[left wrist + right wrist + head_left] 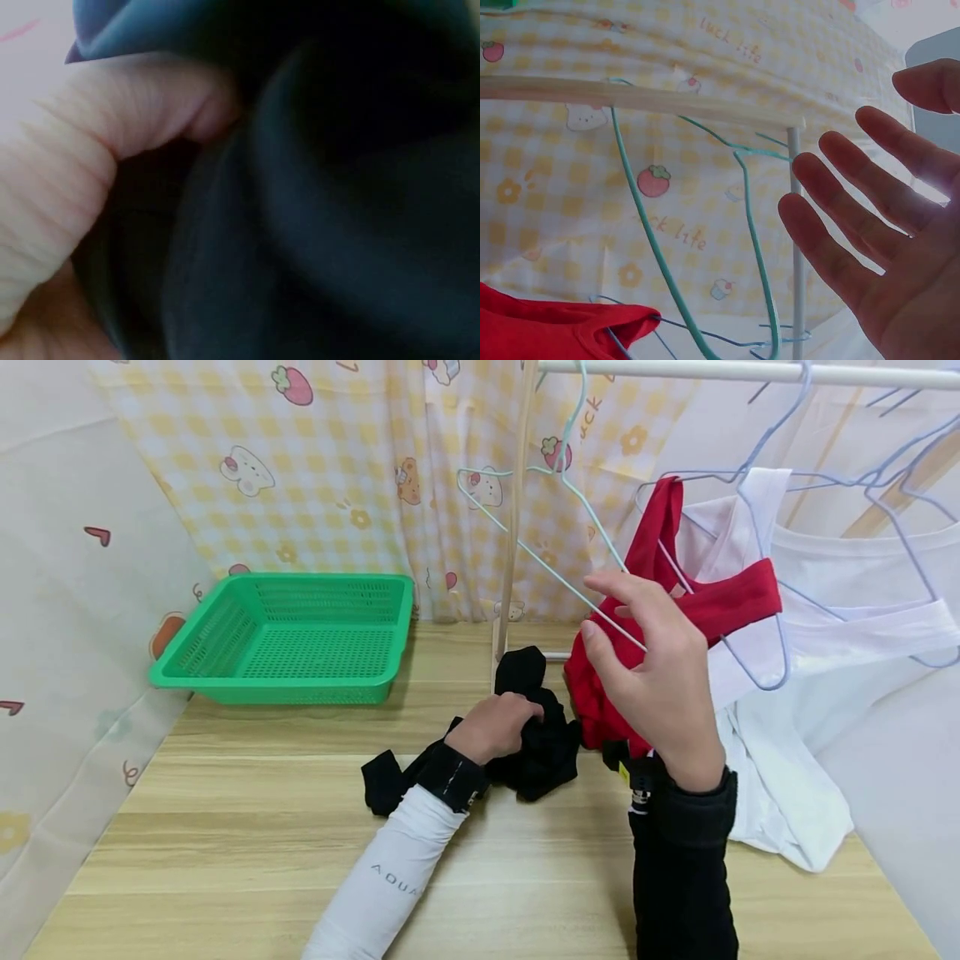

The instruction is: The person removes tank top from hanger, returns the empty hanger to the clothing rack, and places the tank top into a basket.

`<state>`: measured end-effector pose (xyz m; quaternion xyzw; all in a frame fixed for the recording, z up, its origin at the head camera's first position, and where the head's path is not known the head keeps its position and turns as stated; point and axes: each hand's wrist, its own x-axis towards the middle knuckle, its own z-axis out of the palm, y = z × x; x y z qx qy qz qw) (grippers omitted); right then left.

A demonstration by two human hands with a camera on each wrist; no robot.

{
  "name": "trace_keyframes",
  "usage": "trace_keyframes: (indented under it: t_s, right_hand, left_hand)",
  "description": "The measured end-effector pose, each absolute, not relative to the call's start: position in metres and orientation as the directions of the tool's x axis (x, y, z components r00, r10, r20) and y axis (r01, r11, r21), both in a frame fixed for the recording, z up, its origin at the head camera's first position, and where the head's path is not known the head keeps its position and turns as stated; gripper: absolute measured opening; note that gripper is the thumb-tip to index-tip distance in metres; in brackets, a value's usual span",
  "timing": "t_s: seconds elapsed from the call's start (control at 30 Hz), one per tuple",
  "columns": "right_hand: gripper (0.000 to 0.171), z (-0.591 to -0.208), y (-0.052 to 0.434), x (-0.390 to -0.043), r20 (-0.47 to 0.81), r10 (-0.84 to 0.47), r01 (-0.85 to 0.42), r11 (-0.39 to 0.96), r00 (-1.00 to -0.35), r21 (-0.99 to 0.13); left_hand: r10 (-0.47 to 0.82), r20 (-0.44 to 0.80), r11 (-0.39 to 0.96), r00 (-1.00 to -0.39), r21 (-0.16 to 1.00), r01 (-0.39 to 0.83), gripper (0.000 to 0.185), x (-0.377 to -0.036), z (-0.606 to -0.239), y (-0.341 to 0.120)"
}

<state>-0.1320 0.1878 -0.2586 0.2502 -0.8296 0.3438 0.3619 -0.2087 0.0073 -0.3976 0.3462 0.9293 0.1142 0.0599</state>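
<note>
The red top (pixel 611 710) and white clothes (pixel 795 785) seem already hung on blue hangers (pixel 746 468), toward three o'clock of the head view's centre. The black cloth (pixel 551 760) is not yet hung; it lies bunched on the desk (pixel 225 860) at five o'clock, and the green hanger (pixel 561 467) at one o'clock bears no garment. The left grip (pixel 491 727) clutches the cloth; the right grip (pixel 663 668) is spread, holding nothing. Folds hide the cloth's shape, and the right edge cuts off the white clothes.
</note>
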Motion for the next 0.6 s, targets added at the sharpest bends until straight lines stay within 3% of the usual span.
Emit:
trace_keyframes:
  t_s: [0.17, 0.4, 0.6]
  right_hand:
    - [0.038, -0.266, 0.18, -0.142, 0.731, -0.232, -0.681, 0.612, -0.642, -0.404]
    - [0.036, -0.28, 0.172, -0.165, 0.616, -0.298, -0.643, 0.605, -0.729, -0.469]
    - [0.037, -0.296, 0.172, -0.19, 0.483, -0.329, -0.57, 0.628, -0.812, -0.53]
  left_hand:
    - [0.646, 0.097, 0.699, -0.757, 0.326, 0.637, 0.042, -0.207, -0.37, -0.013]
    - [0.518, 0.309, 0.651, -0.797, 0.462, 0.602, 0.036, -0.2, -0.328, -0.061]
    - [0.379, 0.514, 0.599, -0.769, 0.498, 0.627, 0.037, -0.185, -0.305, -0.095]
